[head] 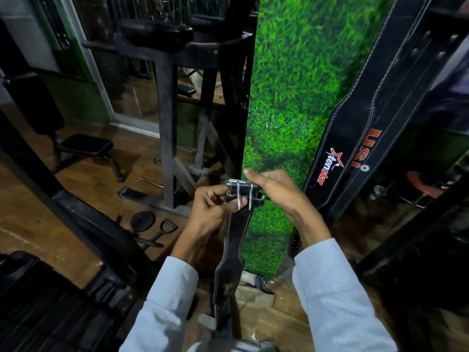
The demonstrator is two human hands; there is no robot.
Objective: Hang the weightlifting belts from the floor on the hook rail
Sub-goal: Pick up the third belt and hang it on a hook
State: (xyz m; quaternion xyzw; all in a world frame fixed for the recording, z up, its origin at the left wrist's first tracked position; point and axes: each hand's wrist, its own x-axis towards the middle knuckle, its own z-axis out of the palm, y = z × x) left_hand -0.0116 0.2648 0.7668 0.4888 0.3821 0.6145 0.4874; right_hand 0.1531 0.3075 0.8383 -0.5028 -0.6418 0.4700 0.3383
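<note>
From the head camera, you are holding a black belt (232,247) up by its metal buckle (242,193) in front of the grass-print panel (284,97); its strap hangs down between your sleeves toward the wooden floor (83,174). Your left hand (215,209) pinches the buckle's prongs, and your right hand (281,196) curls round the buckle's far end, forefinger raised. Two belts (355,153) already hang at your right. The hook rail is out of view, so you are likely readying the buckle; next, lift it and slip the frame over a free hook.
</note>
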